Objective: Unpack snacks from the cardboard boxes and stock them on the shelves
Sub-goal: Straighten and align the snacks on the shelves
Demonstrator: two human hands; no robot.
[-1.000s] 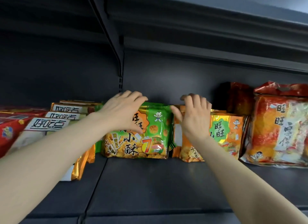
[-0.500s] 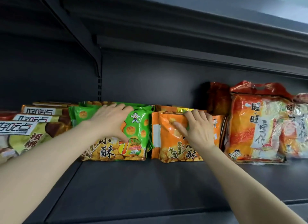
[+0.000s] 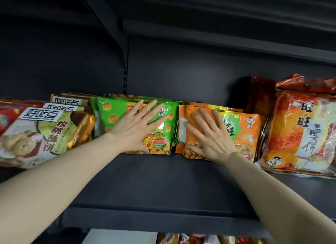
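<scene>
**Both hands pressed flat on snack packets at the back of a dark shelf**

A dark grey metal shelf [image 3: 163, 185] fills the lower half of the frame, backed by a dark rear panel [image 3: 181, 71] with a slotted upright at centre. The underside of a higher shelf is seen across the top of the frame.

At the right edge of the frame, a large orange-and-red rice cracker bag [image 3: 301, 133] is leaned against the rear panel, with a dark red bag [image 3: 261, 94] partly hidden behind it. At the left edge, a row of walnut cookie packs [image 3: 43, 133] with white label strips is tilted back, one behind another; a red packet [image 3: 7, 113] is only partly in view beside them.

In the centre of the frame, two stacks of smaller packets are stood side by side, touching. The green snack packet [image 3: 163, 120] fronts the left stack and the orange snack packet [image 3: 247, 133] fronts the right stack.

The left hand [image 3: 138, 127] is laid flat against the green snack packet, its fingers [image 3: 151, 105] straight and spread, nothing gripped. The right hand [image 3: 209, 136] is laid flat on the orange snack packet in the same way, fingers extended and fanned, thumb toward the green packet. Both forearms are reached in from the lower corners of the frame.

Below the shelf's front lip, at the bottom of the frame, blurred packets [image 3: 200, 239] on a lower level are glimpsed.
</scene>
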